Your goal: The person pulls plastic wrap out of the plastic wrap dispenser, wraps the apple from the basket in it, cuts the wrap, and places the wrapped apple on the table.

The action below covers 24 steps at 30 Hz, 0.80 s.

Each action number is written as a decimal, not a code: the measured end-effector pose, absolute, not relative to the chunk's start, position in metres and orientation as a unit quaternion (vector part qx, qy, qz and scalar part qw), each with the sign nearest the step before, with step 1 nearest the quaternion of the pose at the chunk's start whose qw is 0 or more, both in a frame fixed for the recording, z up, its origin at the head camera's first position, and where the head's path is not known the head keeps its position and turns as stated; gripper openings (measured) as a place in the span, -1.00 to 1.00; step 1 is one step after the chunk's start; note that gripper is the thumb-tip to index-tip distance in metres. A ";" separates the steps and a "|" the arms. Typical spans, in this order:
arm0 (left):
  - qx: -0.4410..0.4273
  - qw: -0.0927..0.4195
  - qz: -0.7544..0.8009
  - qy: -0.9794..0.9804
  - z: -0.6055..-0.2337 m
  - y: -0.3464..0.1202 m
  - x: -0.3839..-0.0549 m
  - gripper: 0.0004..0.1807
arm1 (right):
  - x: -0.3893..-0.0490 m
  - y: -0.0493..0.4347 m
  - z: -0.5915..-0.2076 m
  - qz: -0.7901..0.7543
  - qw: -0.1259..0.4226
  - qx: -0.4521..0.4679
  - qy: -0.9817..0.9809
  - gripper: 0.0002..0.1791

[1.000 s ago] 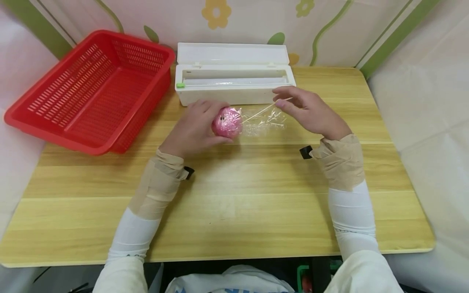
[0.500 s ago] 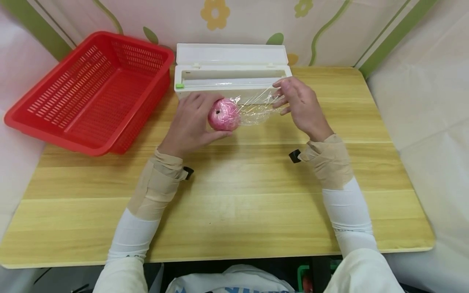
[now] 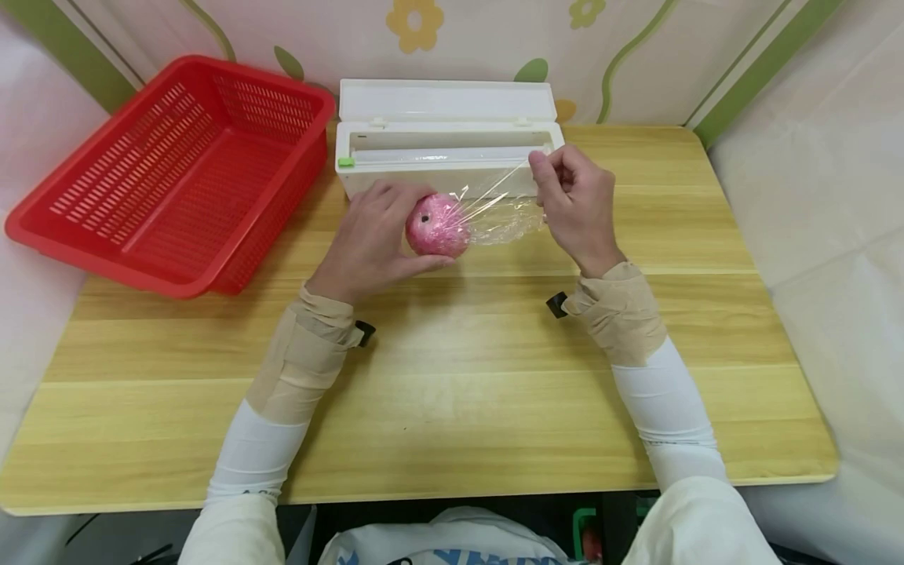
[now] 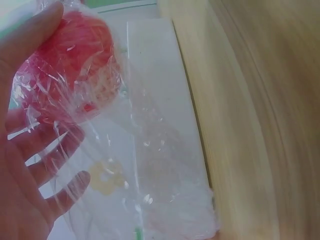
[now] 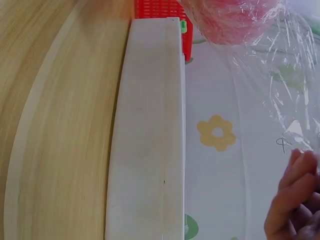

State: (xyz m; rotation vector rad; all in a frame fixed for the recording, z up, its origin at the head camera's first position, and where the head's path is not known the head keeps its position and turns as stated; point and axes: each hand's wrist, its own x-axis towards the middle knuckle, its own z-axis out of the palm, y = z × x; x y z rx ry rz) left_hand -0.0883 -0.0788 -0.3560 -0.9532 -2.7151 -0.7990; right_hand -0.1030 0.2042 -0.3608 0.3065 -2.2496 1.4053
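A pink, round, fruit-like thing [image 3: 436, 224] with a small dark spot is covered in clear cling film; its exact kind is unclear. My left hand [image 3: 379, 242] holds it from the left between thumb and fingers. Loose cling film [image 3: 504, 220] stretches from it to my right hand [image 3: 577, 202], which pinches the film's end with curled fingers. Behind both hands stands a white cling film dispenser [image 3: 438, 179], lid raised, a roll of film inside. In the right wrist view the right hand's fingers [image 5: 295, 195] show beside the stretched film.
A red plastic basket [image 3: 233, 259] stands at the back left of the wooden table [image 3: 452, 408]. The dispenser has a small green slider [image 3: 346, 162] at its left end. A flower-patterned sheet [image 3: 480, 47] hangs behind the table.
My right hand has moved left and closed its fingers on the film, which now stretches taut in strands. The left hand keeps its hold, with the pink thing lifted and turned slightly.
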 end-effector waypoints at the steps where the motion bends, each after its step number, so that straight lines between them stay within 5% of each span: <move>1: -0.319 0.076 -0.268 -0.906 -0.356 -0.079 -0.088 -0.09 | -0.104 0.204 -0.361 0.509 0.249 0.119 -0.815 -0.63; 10: -0.316 0.062 -0.277 -0.905 -0.356 -0.078 -0.087 -0.08 | -0.106 0.207 -0.361 0.524 0.292 0.136 -0.788 -0.64; 18: -0.298 0.044 -0.281 -0.911 -0.354 -0.080 -0.086 -0.05 | -0.103 0.222 -0.349 0.550 0.205 0.029 -0.809 -0.56; 24: -0.312 0.055 -0.279 -0.907 -0.352 -0.078 -0.084 -0.07 | -0.096 0.213 -0.343 0.507 0.133 0.051 -0.850 -0.45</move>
